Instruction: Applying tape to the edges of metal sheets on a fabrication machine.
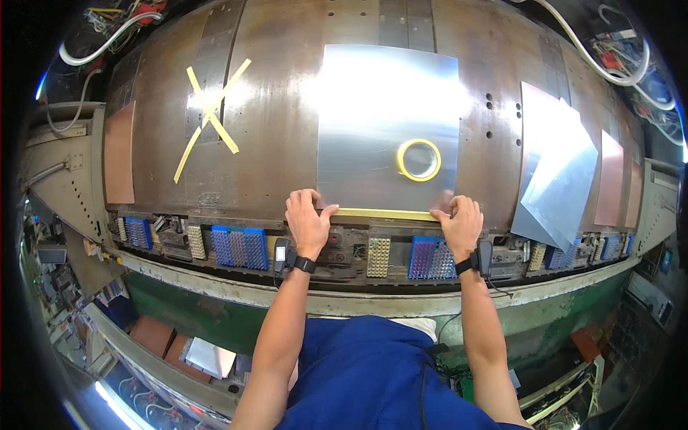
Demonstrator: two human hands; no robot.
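A bright silvery metal sheet [380, 129] lies flat on the brown metal bed before me. Along its near edge runs a strip of yellow tape [383, 213]. My left hand [308, 226] is closed on the strip's left end, at the sheet's near left corner. At the opposite corner, my right hand [462, 226] pinches the right end between thumb and curled fingers. Whether the strip is stuck down cannot be made out. A roll of yellow tape [402, 163] rests on its side on the sheet, close to the right hand.
Two crossed yellow tape strips [208, 118] lie on the bed [279, 143] at left. Overlapping silvery sheets [559, 179] and a copper-coloured plate [609, 179] are at right, another copper-coloured plate [120, 158] at far left. Blue pin blocks [240, 247] line the near edge.
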